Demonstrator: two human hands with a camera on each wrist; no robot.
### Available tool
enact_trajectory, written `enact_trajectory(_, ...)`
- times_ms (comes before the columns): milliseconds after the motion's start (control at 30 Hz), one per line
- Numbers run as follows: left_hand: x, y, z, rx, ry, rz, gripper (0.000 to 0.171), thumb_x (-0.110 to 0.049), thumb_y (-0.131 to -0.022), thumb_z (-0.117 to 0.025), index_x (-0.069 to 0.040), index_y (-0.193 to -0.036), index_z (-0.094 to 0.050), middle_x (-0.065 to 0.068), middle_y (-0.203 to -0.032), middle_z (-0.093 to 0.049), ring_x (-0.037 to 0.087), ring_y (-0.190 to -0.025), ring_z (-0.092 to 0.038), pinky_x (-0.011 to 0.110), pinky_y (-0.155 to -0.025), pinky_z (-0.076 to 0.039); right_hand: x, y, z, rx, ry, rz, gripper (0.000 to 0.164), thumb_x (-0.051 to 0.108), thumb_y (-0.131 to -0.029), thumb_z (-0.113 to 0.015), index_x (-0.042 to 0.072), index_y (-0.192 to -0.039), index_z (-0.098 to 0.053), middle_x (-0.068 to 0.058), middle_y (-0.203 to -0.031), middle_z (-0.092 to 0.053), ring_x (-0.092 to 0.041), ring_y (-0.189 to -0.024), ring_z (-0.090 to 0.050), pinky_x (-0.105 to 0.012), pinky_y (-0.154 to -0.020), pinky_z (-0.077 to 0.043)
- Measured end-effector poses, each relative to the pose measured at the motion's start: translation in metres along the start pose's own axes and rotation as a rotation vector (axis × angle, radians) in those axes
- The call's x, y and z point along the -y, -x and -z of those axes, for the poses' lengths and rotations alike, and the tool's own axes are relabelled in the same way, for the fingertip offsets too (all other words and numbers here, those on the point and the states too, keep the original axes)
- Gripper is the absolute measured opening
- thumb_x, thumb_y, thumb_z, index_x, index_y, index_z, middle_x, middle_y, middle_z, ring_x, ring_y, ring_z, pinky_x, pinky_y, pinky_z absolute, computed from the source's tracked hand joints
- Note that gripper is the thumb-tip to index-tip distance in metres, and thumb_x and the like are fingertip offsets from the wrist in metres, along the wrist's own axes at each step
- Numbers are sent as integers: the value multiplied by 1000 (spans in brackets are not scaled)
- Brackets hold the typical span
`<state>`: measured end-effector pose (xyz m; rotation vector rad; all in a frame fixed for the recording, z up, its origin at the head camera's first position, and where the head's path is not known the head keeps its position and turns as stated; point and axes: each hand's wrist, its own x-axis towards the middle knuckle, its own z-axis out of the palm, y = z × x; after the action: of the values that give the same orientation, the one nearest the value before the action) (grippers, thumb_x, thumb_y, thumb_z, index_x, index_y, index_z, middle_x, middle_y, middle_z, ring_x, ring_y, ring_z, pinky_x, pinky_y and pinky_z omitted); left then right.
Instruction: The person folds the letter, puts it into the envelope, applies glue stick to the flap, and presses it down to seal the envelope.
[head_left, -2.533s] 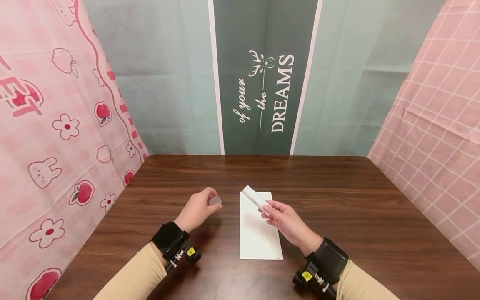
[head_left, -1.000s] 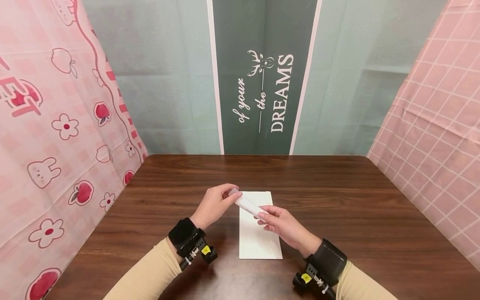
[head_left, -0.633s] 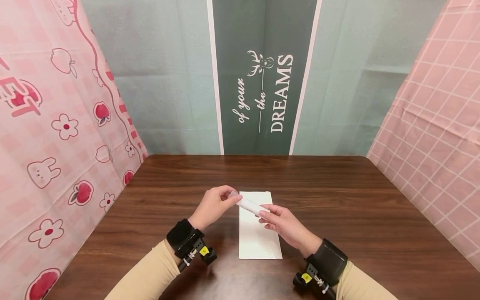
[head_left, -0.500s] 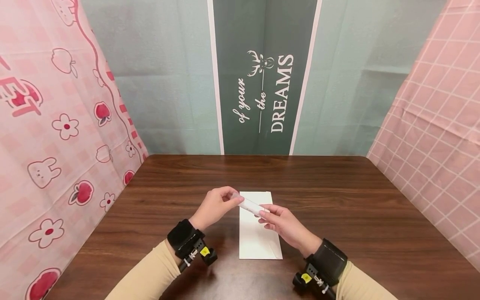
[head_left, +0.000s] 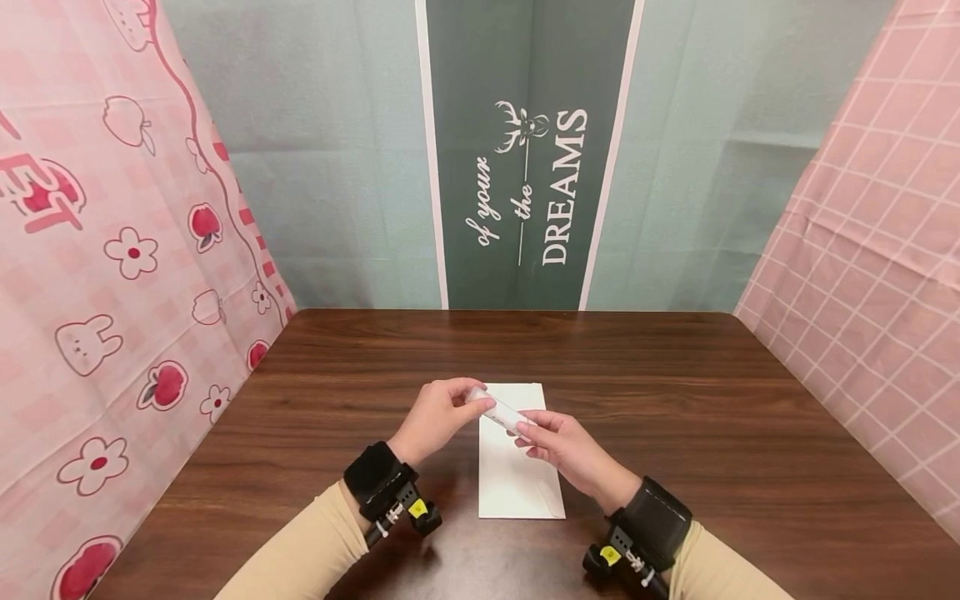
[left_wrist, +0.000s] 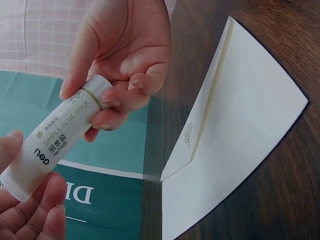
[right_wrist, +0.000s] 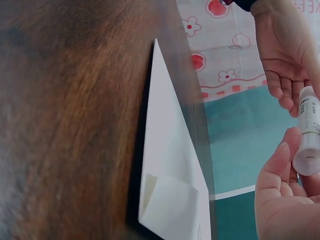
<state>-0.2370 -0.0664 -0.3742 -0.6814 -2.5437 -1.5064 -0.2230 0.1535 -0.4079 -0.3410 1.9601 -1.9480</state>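
A white glue stick (head_left: 507, 416) is held at a slant above a white envelope (head_left: 517, 483), gripped at both ends. My left hand (head_left: 433, 417) pinches its translucent cap (left_wrist: 20, 177) between thumb and fingers. The base end sits in the curled fingers and thumb of my right hand (head_left: 570, 450). In the left wrist view, the printed label of the glue stick (left_wrist: 62, 127) faces the camera. The cap is on the tube. Below, the envelope (left_wrist: 245, 110) lies on the table, with a yellowish strip along its flap edge.
The dark wooden table (head_left: 675, 392) extends around the envelope. A green cloth with lettering (head_left: 525, 208) hangs behind it. Pink patterned cloth (head_left: 135, 333) stands at the left, and pink checked cloth (head_left: 885, 292) at the right.
My left hand has moved right, bringing the cap from apart onto the glue stick's end. Most recently it has shifted slightly further toward my right hand. The envelope has stayed put.
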Motion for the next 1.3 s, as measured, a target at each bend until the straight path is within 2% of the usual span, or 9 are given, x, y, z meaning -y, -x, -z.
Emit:
enact_trajectory(167, 0, 1, -1, 6, -27, -3, 33, -28, -84, -70, -4, -106, -68, 6, -93, -67, 14, -72, -57, 23, -64, -51, -2, 0, -2, 13, 2, 3, 42, 21, -92, -60, -10, -119, -54, -14, -101, -66, -14, -85, -59, -28, -76, -48)
enact_trajectory(333, -3, 2, 3, 33, -44, -58, 40, -24, -84, -70, -4, -117, -63, 5, -96, -66, 12, -73, -58, 22, -65, -51, -3, -3, -11, 72, 48, 27, 42, 20, -93, -59, -10, -122, -52, -21, -108, -63, -17, -92, -62, -31, -79, -48)
enact_trajectory(433, -4, 5, 9, 53, -121, -104, 45, -22, -84, -70, -5, -124, -58, 2, -93, -66, 9, -71, -58, 22, -64, -50, -5, -2, -16, 112, 127, 45, 48, 21, -93, -58, -10, -128, -47, -24, -118, -58, -22, -104, -59, -36, -85, -48)
enact_trajectory(500, -3, 7, 16, 19, -201, -117, 48, -20, -82, -73, -6, -124, -57, 0, -88, -66, 7, -69, -58, 22, -62, -50, -5, 0, -18, 126, 162, 45, 52, 21, -94, -57, -11, -132, -43, -25, -125, -54, -26, -111, -55, -39, -88, -47)
enact_trajectory(633, 8, 11, 35, -116, -347, -47, 40, -19, -77, -77, -8, -109, -56, 0, -81, -64, 7, -68, -59, 25, -60, -49, -6, 2, -15, 128, 166, 8, 51, 20, -94, -57, -10, -132, -43, -24, -130, -50, -30, -117, -52, -41, -92, -44)
enact_trajectory(700, 15, 15, 46, -149, -394, 7, 35, -19, -77, -77, -9, -103, -55, 1, -81, -64, 9, -69, -58, 27, -60, -49, -7, 3, -13, 133, 158, -14, 47, 20, -94, -57, -9, -130, -47, -24, -128, -52, -29, -117, -52, -42, -92, -44)
enact_trajectory(833, 31, 24, 67, -177, -487, 47, 30, -18, -79, -75, -9, -99, -55, 3, -80, -63, 11, -68, -58, 30, -60, -48, -9, 5, -10, 164, 156, -33, 44, 21, -94, -57, -7, -127, -51, -22, -126, -55, -27, -115, -54, -42, -92, -44)
enact_trajectory(1000, 48, 32, 82, -228, -559, 43, 30, -15, -79, -75, -6, -99, -54, 5, -78, -64, 14, -67, -58, 33, -59, -47, -10, 5, -9, 198, 168, -34, 46, 23, -93, -58, -7, -128, -51, -19, -125, -56, -24, -113, -56, -40, -91, -45)
enact_trajectory(1300, 59, 37, 89, -214, -577, 101, 30, -13, -80, -74, -4, -101, -54, 7, -78, -64, 16, -65, -57, 34, -58, -46, -8, 6, -10, 214, 163, -24, 46, 21, -95, -55, -9, -129, -48, -19, -125, -56, -25, -113, -56, -40, -91, -45)
